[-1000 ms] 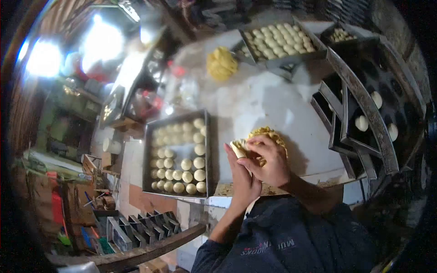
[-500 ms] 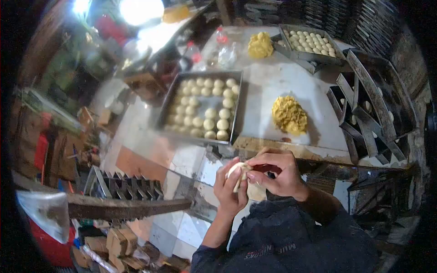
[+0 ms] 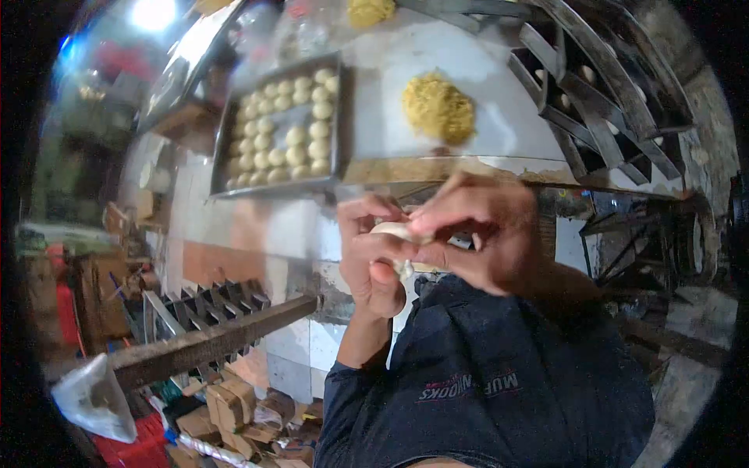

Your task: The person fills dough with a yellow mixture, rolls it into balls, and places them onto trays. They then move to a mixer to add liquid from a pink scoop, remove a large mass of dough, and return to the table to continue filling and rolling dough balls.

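A piece of pale dough (image 3: pixel 394 230) is between my two hands, in front of the dark shirt. My left hand (image 3: pixel 368 261) is closed around it from the left, and a small bit of dough shows by its thumb. From the right, my right hand (image 3: pixel 488 234) pinches the dough's edge with thumb and fingertips; this hand is blurred. Beyond them, on the table, lies a crumbly yellow mound (image 3: pixel 438 108). To its left a metal tray (image 3: pixel 340 117) holds rows of round dough balls (image 3: pixel 295 136), with a gap in the middle.
Metal strip moulds (image 3: pixel 577 117) are stacked at the right, some with pale pieces inside. Another yellow mound (image 3: pixel 370 11) lies farther back. A wooden beam (image 3: pixel 226 335) runs at lower left, near a metal rack (image 3: pixel 214 308) and cardboard boxes (image 3: pixel 230 402).
The view has tipped downward, so the tray and yellow mound sit higher in it. My hands stay together on the dough, with the right fingers now pressed closer over it.
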Motion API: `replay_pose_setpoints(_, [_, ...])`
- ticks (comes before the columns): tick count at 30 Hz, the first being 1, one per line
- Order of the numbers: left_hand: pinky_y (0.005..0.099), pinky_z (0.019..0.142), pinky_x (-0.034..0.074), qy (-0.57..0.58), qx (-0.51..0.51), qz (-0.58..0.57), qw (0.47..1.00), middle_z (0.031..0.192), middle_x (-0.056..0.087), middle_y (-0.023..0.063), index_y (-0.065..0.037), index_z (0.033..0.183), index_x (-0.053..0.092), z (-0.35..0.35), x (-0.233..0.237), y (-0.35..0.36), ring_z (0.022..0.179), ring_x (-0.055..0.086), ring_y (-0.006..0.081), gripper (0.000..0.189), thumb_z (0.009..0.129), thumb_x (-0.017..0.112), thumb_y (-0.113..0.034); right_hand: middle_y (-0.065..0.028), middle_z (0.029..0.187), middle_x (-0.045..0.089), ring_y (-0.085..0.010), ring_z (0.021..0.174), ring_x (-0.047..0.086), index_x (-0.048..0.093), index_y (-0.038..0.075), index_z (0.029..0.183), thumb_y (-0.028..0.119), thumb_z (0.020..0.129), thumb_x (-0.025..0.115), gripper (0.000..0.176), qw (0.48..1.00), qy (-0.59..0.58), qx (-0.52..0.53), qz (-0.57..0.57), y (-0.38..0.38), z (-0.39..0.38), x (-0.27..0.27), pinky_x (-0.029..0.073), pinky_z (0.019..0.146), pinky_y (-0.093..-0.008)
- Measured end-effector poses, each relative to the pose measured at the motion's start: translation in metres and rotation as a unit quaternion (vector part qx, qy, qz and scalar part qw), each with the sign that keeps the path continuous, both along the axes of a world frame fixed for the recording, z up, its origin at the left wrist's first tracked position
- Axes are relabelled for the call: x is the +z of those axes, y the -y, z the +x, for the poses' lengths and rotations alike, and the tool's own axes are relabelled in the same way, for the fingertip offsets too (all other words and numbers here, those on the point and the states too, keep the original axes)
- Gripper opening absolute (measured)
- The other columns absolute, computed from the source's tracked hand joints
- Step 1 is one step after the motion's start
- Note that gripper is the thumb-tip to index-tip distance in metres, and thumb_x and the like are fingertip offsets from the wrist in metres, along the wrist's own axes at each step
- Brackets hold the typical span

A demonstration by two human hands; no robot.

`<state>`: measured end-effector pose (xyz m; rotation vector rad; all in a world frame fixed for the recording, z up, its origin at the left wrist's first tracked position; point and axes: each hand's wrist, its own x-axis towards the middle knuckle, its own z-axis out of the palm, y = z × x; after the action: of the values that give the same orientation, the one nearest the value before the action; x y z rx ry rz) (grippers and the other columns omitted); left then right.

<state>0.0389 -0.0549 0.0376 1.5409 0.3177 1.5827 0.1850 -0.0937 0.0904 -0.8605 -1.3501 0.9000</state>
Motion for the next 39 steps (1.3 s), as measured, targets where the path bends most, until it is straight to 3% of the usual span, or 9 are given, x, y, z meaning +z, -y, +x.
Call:
replay_pose_setpoints(5, [0.0351, 0.079, 0.044, -0.002, 0.132, 0.03, 0.991, 0.11, 0.042, 0.0151, -0.012, 0.132, 0.023, 0.093, 0.014, -0.012, 0.094, 0.046, 0.0231, 0.072, 0.082, 0.072, -0.03, -0.0144, 0.106, 0.063, -0.0233, 0.089, 0.067, 0.063, 0.0, 0.1, -0.001, 0.074, 0.071, 0.026, 0.918, 0.258, -0.146, 0.265, 0.009, 0.07, 0.005, 0.058, 0.076, -0.0355])
replay_pose_setpoints(9, [0.0352, 0.08, 0.051, 0.069, -0.089, -0.086, 0.99, 0.108, 0.046, 0.0095, -0.003, 0.125, 0.038, 0.19, 0.028, -0.017, 0.091, 0.057, 0.0219, 0.107, 0.045, 0.094, -0.046, -0.0109, 0.103, 0.067, -0.0265, 0.097, 0.066, 0.065, 0.006, 0.096, -0.003, 0.073, 0.072, 0.026, 0.933, 0.188, -0.145, 0.27, 0.01, 0.17, 0.004, 0.054, 0.083, -0.035])
replay_pose_setpoints(13, [0.0375, 0.067, 0.051, -0.014, -0.182, 0.175, 0.967, 0.072, 0.056, 0.008, -0.004, 0.081, 0.059, 0.276, 0.05, -0.055, 0.077, 0.058, 0.0249, 0.039, 0.075, 0.079, -0.037, -0.0139, 0.104, 0.065, -0.029, 0.099, 0.064, 0.065, 0.004, 0.098, 0.002, 0.075, 0.069, 0.024, 0.975, 0.152, -0.086, 0.135, 0.011, 0.239, 0.011, 0.053, 0.085, -0.0406])
replay_pose_setpoints(16, [0.0352, 0.061, 0.05, 0.003, -0.112, -0.012, 0.994, 0.068, 0.056, 0.0087, -0.004, 0.075, 0.058, 0.311, 0.043, -0.044, 0.066, 0.056, 0.0229, 0.032, 0.079, 0.077, -0.029, -0.0169, 0.108, 0.062, -0.033, 0.103, 0.06, 0.064, 0.003, 0.102, 0.009, 0.08, 0.064, 0.023, 0.925, 0.324, -0.145, 0.135, 0.021, 0.291, 0.022, 0.049, 0.09, -0.0439])
replay_pose_setpoints(18, [0.0317, 0.059, 0.045, -0.397, -0.073, 0.0, 0.915, 0.073, 0.057, 0.0112, -0.002, 0.085, 0.058, 0.313, 0.06, -0.052, 0.067, 0.056, 0.0234, 0.018, 0.082, 0.07, -0.016, -0.0179, 0.114, 0.059, -0.034, 0.106, 0.058, 0.061, 0.0, 0.108, 0.009, 0.081, 0.063, 0.029, 0.887, 0.372, -0.255, 0.095, 0.037, 0.31, 0.041, 0.048, 0.093, -0.0439])
replay_pose_setpoints(22, [0.0291, 0.092, 0.043, -0.404, -0.298, -0.239, 0.831, 0.113, 0.056, 0.0095, -0.004, 0.116, 0.053, 0.358, 0.033, -0.045, 0.11, 0.051, 0.0184, 0.025, 0.094, 0.051, -0.015, -0.0201, 0.122, 0.052, -0.0323, 0.111, 0.055, 0.055, -0.003, 0.116, 0.009, 0.079, 0.061, 0.039, 0.826, 0.491, -0.162, 0.222, 0.007, 0.326, 0.051, 0.05, 0.088, -0.0423])
replay_pose_setpoints(24, [0.0311, 0.093, 0.042, -0.414, -0.164, -0.019, 0.895, 0.114, 0.056, 0.0105, -0.003, 0.11, 0.055, 0.365, 0.03, -0.052, 0.111, 0.051, 0.0192, 0.024, 0.087, 0.059, -0.011, -0.0186, 0.122, 0.049, -0.0328, 0.114, 0.052, 0.055, -0.002, 0.113, 0.011, 0.078, 0.063, 0.038, 0.801, 0.524, -0.156, 0.244, -0.006, 0.348, 0.054, 0.049, 0.089, -0.0419])
replay_pose_setpoints(31, [0.0178, 0.062, 0.038, -0.234, -0.258, -0.237, 0.907, 0.085, 0.042, -0.0037, -0.003, 0.127, 0.051, 0.347, 0.069, -0.079, 0.069, 0.044, 0.0029, 0.051, 0.08, 0.068, 0.006, -0.0145, 0.09, 0.061, -0.0252, 0.087, 0.063, 0.059, -0.001, 0.103, 0.015, 0.096, 0.048, 0.02, 0.897, 0.416, -0.133, 0.071, -0.107, 0.429, 0.08, 0.049, 0.078, -0.0337])
replay_pose_setpoints(39, [0.02, 0.061, 0.039, -0.201, -0.179, -0.116, 0.956, 0.095, 0.05, 0.001, -0.006, 0.111, 0.059, 0.228, 0.046, -0.116, 0.074, 0.044, 0.0071, 0.033, 0.081, 0.067, 0.005, -0.0197, 0.147, 0.031, -0.034, 0.138, 0.028, 0.04, 0.002, 0.138, 0.023, 0.093, 0.054, 0.052, 0.725, 0.674, -0.117, -0.073, -0.205, 0.527, -0.023, 0.025, 0.112, -0.0392])
